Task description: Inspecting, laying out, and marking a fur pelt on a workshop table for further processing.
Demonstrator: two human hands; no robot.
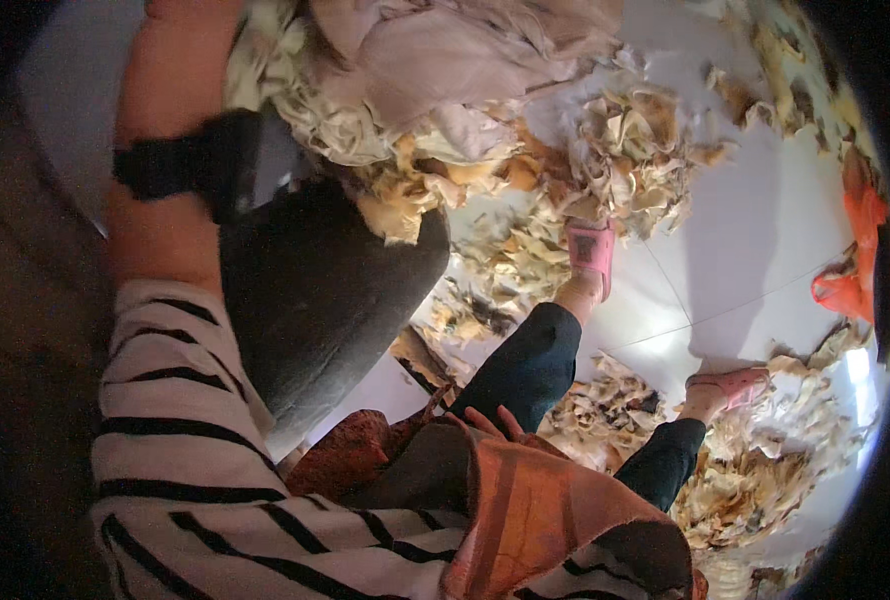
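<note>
My left forearm [165,70], with a dark band [180,165] round it, reaches past the top edge, so my left hand is out of view. Beside it stands a dark, rounded block [315,310], under a heap of pale hide-like sheets [435,50] and ragged scraps. At lower centre, the fingers of my right hand [495,425] show partly extended and apart behind the upper edge of an orange-brown apron [525,510], against my dark trouser leg [520,360]; the rest of that hand is hidden.
Cream and tan scraps [635,150] lie in piles over the white tiled floor [735,220] round my feet in pink clogs [590,255]. An orange-red plastic bag [850,285] is at the right edge. Dark shadow fills the far left.
</note>
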